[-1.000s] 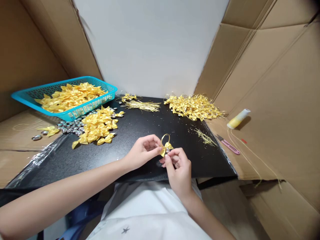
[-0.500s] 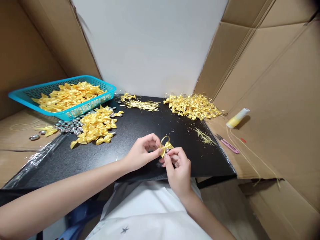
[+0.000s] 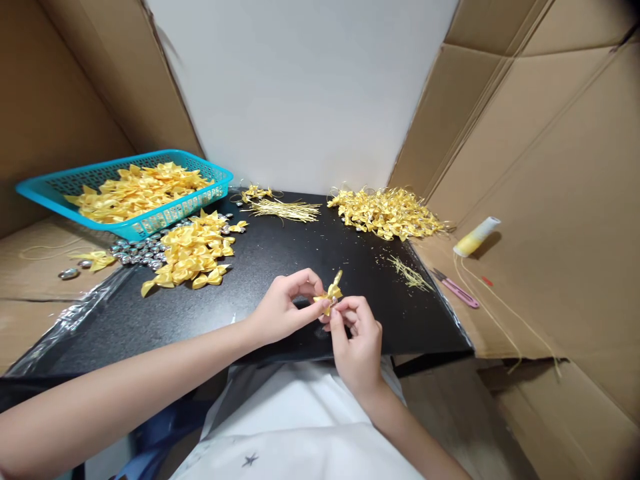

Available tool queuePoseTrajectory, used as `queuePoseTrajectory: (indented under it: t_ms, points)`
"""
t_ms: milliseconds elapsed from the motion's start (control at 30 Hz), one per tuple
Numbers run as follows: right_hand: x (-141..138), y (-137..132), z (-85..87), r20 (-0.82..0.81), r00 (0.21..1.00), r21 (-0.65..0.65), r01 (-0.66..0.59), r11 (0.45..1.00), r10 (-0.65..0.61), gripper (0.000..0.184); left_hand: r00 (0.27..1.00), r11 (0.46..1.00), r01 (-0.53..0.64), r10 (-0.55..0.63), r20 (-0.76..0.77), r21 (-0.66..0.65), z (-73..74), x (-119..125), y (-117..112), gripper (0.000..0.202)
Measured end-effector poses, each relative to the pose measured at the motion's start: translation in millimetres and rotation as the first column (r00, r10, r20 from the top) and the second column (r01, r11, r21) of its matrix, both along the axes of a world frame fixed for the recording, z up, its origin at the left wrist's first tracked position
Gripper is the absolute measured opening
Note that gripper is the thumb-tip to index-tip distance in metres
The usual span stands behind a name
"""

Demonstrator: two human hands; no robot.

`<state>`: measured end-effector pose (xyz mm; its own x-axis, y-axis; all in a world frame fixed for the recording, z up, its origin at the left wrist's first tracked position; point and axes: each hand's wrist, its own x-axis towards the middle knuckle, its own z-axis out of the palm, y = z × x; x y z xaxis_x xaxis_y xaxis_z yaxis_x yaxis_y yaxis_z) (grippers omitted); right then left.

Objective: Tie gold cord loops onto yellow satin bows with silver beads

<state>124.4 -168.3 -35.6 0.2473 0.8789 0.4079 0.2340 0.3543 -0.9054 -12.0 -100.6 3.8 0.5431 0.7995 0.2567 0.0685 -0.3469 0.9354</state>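
On my feed, left hand [image 3: 285,307] and right hand [image 3: 359,339] both pinch one yellow bow [image 3: 334,291], thumbs against fingers, over near part of black table [image 3: 295,250]; teal basket [image 3: 150,231] at left, pink snips [image 3: 459,292] at right

"What differs from a second ago?"
"The held yellow bow [image 3: 335,291] sits at a new angle; its loop [image 3: 339,276], an open ring earlier, now shows nearly edge-on; it's a narrow strip slanting up rightward."
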Motion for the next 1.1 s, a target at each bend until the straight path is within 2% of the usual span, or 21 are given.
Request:
queuePoseTrajectory:
  t_ms: [133, 267, 600, 900, 1100]
  points:
    - [0.3, -0.3, 0.9, 0.049, 0.999, 0.008, -0.007, 1.0, 0.007, 0.002, 0.991, 0.983, -0.058, 0.078, -0.108, 0.172, 3.0, 1.2, 0.8, 0.025]
    - [1.2, -0.5, 0.5, 0.06, 0.998, 0.01, -0.019, 1.0, 0.018, 0.004, 0.985, 0.976, -0.038, 0.072, -0.154, 0.213, 3.0, 1.6, 2.2, 0.025]
    - [1.6, -1.1, 0.2, 0.038, 0.999, 0.009, -0.019, 1.0, 0.019, 0.003, 0.996, 0.999, 0.042, -0.042, -0.079, 0.002, 0.2, 0.6, 2.8, 0.021]
    - [3.0, -0.9, -0.9, 0.014, 1.0, 0.009, -0.025, 1.0, 0.025, 0.005, 0.998, 0.999, 0.038, -0.039, -0.054, -0.011, -1.7, 1.1, 4.4, 0.023]
    - [3.6, -1.1, -0.6, -0.042, 0.998, -0.004, -0.041, 0.999, 0.041, 0.005, 0.998, 0.979, 0.065, -0.059, 0.039, -0.193, -5.7, 1.7, 6.6, 0.024]
